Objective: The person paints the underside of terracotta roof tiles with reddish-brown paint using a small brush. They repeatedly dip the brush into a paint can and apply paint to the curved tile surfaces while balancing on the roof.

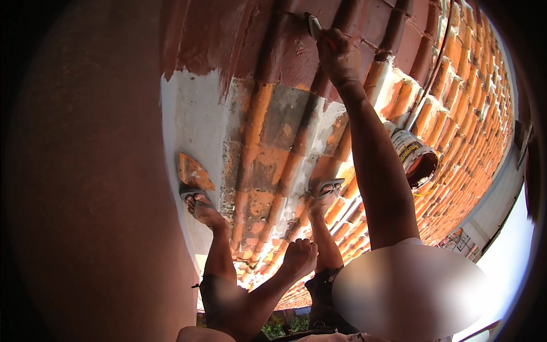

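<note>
My right hand (341, 60) reaches far out over the roof and grips a paintbrush (313, 26). The bristles touch the tiles coated in reddish-brown paint (293, 57). My left hand (301, 256) is near my knees with its fingers curled in, and I see nothing in it. Below the painted part lie bare, weathered orange and grey roof tiles (273, 157). A paint bucket (403, 145) with a dark, paint-stained inside leans on the tiles to the right of my right forearm.
My feet stand on the roof in grey flip-flops (330, 183). A brown wall (97, 171) rises close on the left, with a grey strip (194, 114) along its foot. Ridged orange tiles (461, 142) slope away on the right, crossed by a thin pole (424, 100).
</note>
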A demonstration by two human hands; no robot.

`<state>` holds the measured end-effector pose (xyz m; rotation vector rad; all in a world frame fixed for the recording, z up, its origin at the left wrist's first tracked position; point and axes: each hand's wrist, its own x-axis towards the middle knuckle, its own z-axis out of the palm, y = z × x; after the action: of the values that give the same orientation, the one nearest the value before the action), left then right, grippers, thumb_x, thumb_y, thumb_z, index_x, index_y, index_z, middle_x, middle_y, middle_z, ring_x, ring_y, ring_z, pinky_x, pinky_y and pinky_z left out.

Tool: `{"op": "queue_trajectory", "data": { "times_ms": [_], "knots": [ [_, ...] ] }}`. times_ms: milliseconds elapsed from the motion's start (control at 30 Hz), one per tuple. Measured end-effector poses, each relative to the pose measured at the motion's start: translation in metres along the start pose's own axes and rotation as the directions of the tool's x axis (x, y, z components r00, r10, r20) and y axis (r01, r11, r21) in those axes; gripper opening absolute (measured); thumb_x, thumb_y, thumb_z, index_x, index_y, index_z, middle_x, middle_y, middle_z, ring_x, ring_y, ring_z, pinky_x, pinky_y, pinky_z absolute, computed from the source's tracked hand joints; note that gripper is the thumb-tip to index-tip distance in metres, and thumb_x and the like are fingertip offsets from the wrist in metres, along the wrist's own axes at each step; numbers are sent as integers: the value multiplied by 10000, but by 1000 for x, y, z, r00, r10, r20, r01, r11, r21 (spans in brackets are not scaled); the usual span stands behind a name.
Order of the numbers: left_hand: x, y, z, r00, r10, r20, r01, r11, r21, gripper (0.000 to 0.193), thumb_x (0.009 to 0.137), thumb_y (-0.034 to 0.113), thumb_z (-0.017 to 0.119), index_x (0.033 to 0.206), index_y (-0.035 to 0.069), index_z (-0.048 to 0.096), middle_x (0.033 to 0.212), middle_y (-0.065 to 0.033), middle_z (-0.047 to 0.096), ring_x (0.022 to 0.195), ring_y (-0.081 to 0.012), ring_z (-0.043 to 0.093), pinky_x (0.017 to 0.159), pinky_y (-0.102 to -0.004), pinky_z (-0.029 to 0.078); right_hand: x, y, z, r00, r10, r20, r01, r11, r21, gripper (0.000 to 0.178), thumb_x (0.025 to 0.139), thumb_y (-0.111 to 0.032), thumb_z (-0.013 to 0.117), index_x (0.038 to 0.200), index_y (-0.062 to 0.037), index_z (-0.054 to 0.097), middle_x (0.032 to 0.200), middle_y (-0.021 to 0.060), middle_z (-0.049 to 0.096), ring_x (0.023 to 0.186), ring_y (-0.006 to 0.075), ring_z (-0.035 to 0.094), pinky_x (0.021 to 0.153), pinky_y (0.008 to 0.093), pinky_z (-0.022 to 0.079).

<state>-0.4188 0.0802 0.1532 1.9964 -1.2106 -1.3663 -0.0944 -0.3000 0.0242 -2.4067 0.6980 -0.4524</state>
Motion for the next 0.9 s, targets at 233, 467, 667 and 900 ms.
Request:
{"op": "queue_trajectory", "data": {
  "times_ms": [233, 467, 667, 900],
  "knots": [
    [6, 1, -7, 1000, 3, 12, -2, 1000, -8, 245, 971, 289, 680, 958, 45, 701, 940, -148, 726, 888, -294, 713, 748, -448, 566, -104, -34, -25, 784, -247, 570, 416, 889, -188, 215, 902, -175, 701, 1106, -105, 718, 1023, 120, 766, 977, 359, 745, 880, 463, 613],
    [0, 2, -3, 1000, 9, -7, -9, 1000, 17, 241, 972, 281, 672, 948, 43, 703, 947, -151, 726, 887, -296, 719, 757, -450, 575, 9, -20, -36, 856, 32, 517, -90, 992, 88, 183, 964, -273, 708, 1017, -105, 757, 921, 127, 768, 799, 286, 758, 718, 409, 596],
    [5, 2, -4, 998, -9, 63, 11, 999, -39, 244, 974, 279, 668, 960, 38, 703, 944, -156, 725, 884, -305, 724, 723, -449, 586, 19, -4, -53, 916, -144, 374, 288, 885, -365, 225, 971, -256, 666, 1164, -141, 681, 966, 162, 762, 962, 373, 749, 831, 486, 606],
    [5, 3, -5, 1000, -18, 15, 19, 993, -115, 265, 968, 265, 651, 953, 6, 704, 875, -201, 696, 857, -359, 686, 757, -497, 548, -51, 1, -38, 815, -322, 482, 501, 809, -306, 288, 921, -200, 681, 1196, -117, 660, 997, 154, 729, 1014, 353, 724, 861, 487, 610]
  ]
}}
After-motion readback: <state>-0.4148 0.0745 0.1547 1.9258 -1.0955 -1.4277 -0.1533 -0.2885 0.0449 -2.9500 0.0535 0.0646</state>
